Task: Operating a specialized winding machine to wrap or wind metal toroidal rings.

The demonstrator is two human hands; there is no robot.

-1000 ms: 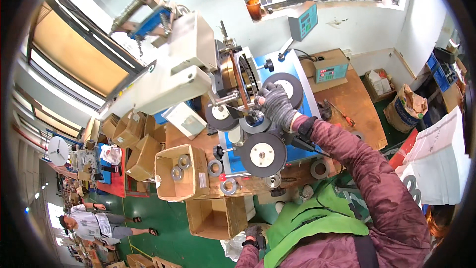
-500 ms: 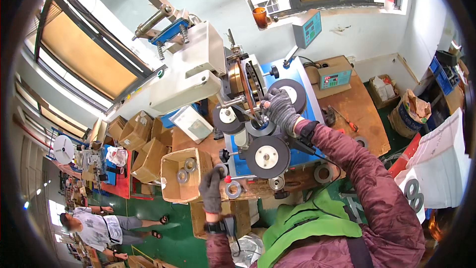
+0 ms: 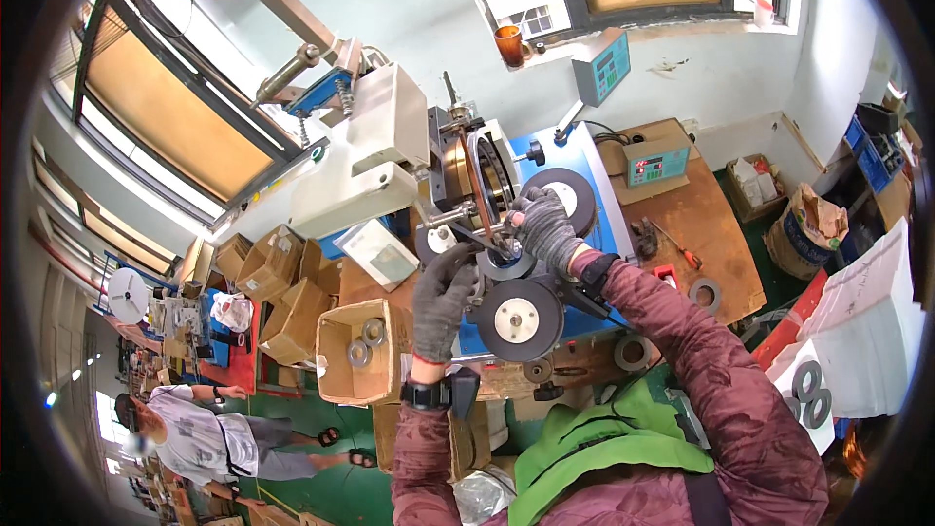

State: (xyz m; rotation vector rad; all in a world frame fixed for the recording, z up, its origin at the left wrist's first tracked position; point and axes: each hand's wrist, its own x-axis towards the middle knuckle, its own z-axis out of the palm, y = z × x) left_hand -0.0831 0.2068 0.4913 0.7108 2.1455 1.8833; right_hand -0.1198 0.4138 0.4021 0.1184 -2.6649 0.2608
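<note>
In a grey glove, my right hand (image 3: 547, 230) is curled at the metal winding ring (image 3: 487, 175) of a coil-winding machine. Its fingers are pressed together on something too small to make out. My left hand (image 3: 444, 300), also gloved, has come up to the left side of the rollers, fingers bent together; what they hold, if anything, is hidden. Between the hands a grey ring core (image 3: 506, 265) lies flat among black rollers. The near roller (image 3: 522, 319) has a white hub, and another black roller (image 3: 565, 197) stands behind my right hand.
A cardboard box (image 3: 331, 336) with grey ring cores stands left of my left hand. Right on the wooden table are a control box (image 3: 658, 168), a screwdriver (image 3: 690, 257) and a ring core (image 3: 704, 294). A person (image 3: 214, 433) stands at the far left.
My left hand has risen from the table's front edge to the machine's rollers. My right hand stays by the winding ring, slightly lower. The view has shifted a little.
</note>
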